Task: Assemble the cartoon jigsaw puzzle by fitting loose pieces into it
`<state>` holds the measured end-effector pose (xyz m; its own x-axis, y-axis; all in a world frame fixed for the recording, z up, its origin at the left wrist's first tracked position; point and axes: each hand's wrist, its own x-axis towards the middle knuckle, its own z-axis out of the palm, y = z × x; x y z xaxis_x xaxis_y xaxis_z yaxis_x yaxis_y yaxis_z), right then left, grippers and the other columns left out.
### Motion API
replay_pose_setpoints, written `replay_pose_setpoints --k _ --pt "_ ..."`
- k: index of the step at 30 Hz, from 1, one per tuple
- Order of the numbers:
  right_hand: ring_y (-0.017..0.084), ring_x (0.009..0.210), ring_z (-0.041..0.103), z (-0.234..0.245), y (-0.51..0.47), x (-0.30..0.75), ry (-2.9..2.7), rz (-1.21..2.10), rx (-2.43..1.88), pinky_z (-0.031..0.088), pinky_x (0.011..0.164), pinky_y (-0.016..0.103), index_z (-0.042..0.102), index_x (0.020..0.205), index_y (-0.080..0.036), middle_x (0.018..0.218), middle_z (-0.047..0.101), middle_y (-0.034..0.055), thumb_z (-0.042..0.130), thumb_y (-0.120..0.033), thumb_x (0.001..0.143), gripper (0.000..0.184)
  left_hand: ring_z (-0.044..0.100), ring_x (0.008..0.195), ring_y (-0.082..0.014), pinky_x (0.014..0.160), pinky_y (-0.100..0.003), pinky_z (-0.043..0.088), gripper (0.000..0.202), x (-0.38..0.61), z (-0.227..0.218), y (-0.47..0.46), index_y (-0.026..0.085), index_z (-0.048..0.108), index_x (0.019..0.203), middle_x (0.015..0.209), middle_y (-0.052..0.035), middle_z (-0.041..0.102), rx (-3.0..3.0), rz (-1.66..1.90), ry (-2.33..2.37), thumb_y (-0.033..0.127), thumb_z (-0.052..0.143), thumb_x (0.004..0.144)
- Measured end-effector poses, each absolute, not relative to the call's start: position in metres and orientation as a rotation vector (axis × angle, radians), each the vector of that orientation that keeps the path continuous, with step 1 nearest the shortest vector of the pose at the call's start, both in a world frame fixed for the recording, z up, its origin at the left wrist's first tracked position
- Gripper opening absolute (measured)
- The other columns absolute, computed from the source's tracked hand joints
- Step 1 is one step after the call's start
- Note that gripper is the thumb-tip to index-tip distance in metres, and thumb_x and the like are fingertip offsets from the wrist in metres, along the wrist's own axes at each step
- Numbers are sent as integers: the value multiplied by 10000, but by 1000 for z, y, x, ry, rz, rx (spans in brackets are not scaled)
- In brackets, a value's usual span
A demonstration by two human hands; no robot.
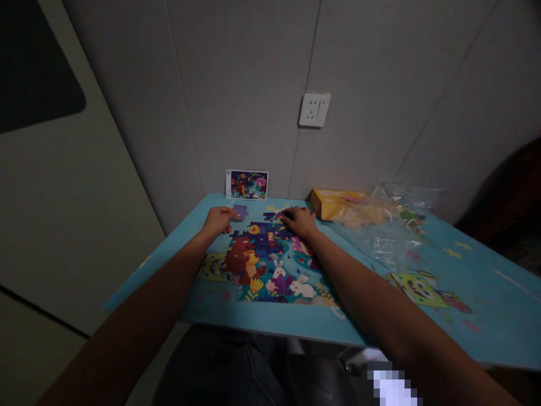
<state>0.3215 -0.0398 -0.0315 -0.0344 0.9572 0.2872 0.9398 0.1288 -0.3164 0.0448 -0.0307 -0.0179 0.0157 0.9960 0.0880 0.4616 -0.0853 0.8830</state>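
My left hand [218, 220] pinches a purple puzzle piece [240, 211] by its edge, above the far left of the puzzle. My right hand [301, 221] is at the puzzle's far right, with fingertips closed on a small dark puzzle piece [280, 215]. Just left of those fingertips lies another dark piece [269, 216]. Between my forearms lies the partly joined puzzle [270, 268], showing a brown bear-like animal, white rabbits and plants. Its far edge is uneven. The right palm hides part of the tabletop beneath it.
A reference picture card [247, 185] leans against the wall behind the blue cartoon-printed table [262, 316]. At the back right, a yellow box [333, 204] lies beside crumpled clear plastic bags [389, 225]. A wall socket [314, 109] is above.
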Motion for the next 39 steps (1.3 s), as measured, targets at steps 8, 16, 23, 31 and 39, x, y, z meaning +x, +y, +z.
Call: replay_pose_setpoints --k 8,16,23,31,39 --pt "256 1106 580 -31 -35 324 -1817 95 -1706 403 959 396 681 1168 -224 1149 700 85 637 -223 842 329 482 314 -102 371 -214 342 303 46 -15 -26 118 598 1042 575 -3 646 1674 968 1593 329 575 824" --pt "170 861 667 -30 -34 317 -1710 237 -1536 484 806 279 662 1157 -148 966 734 68 581 -242 891 294 643 592 -184 537 -257 428 213 20 -21 -8 172 682 908 783 -78 738 1752 925 1877 307 647 747" --pt "173 840 633 -22 -56 282 -2039 294 -1130 450 800 288 744 961 -188 907 718 55 644 -238 864 148 656 959 -269 832 -344 470 445 23 -12 -20 179 687 1130 1023 -122 722 2117 979 1778 385 688 736" --pt "168 822 651 -27 -60 270 -2105 335 -1089 438 760 253 718 1066 -203 883 730 38 622 -239 884 209 655 807 -202 722 -280 507 314 77 -13 -47 191 731 1039 956 -44 734 2198 806 1204 312 629 767" --pt "181 822 662 -30 -43 292 -1655 219 -1578 452 762 259 730 936 -178 878 742 51 476 -285 928 276 656 770 -209 726 -298 488 305 39 -11 -20 174 738 1038 804 -45 725 2162 1009 1594 282 586 797"
